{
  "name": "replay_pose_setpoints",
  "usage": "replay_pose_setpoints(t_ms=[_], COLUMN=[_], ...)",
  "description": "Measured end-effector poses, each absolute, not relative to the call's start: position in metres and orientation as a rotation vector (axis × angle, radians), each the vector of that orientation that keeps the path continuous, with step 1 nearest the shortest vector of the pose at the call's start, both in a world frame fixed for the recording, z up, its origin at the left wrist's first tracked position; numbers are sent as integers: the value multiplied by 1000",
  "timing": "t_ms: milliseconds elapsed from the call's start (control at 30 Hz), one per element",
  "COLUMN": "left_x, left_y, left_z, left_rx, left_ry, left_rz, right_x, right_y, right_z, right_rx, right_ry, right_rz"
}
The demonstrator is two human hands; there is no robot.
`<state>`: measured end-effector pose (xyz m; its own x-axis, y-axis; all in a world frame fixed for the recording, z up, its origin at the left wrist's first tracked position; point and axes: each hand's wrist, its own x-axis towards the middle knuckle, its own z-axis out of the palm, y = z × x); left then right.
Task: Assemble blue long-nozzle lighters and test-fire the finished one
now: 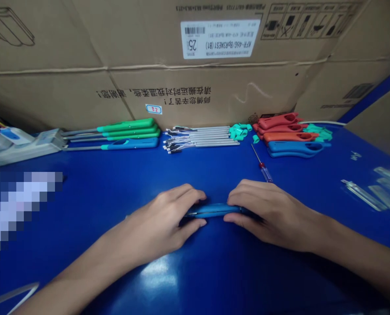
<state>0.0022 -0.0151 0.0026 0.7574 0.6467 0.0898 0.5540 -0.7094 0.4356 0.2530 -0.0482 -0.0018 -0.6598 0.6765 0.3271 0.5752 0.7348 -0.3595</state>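
Got my left hand (158,223) and right hand (267,214) pinching a blue plastic lighter body (214,211) from both ends, just above the blue worktop (195,175). A small screwdriver (262,165) lies just past the right hand, green lighters (127,131) lined up further back.

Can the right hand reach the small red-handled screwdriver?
Probably yes: the screwdriver lies just beyond the right hand, nothing between them, though that hand is holding a blue plastic part.
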Motion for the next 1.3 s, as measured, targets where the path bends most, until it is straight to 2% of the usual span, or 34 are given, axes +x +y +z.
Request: replay_pose_setpoints(t_ms=[233, 467, 667, 833, 1067, 1300], left_x=[-1, 3, 12, 16, 2, 8], left_y=[-12, -16, -24, -30, -19, -25], left_z=[7, 4, 0, 2, 7, 10], left_rx=[2686, 2840, 3010, 2983, 2945, 3030], left_ry=[830, 784, 671, 687, 792, 659], left_rz=[232, 283, 441, 595, 428, 525], right_x=[254, 246, 237, 235, 248, 240], right_y=[-50, -53, -62, -66, -56, -62], right_z=[0, 8, 2, 1, 6, 7], right_rx=[-1014, -1069, -1087, -1077, -1120, -1195], right_ry=[-2589, -2740, -2714, -2704, -2609, -2598], right_rz=[272, 135, -113, -27, 90, 271])
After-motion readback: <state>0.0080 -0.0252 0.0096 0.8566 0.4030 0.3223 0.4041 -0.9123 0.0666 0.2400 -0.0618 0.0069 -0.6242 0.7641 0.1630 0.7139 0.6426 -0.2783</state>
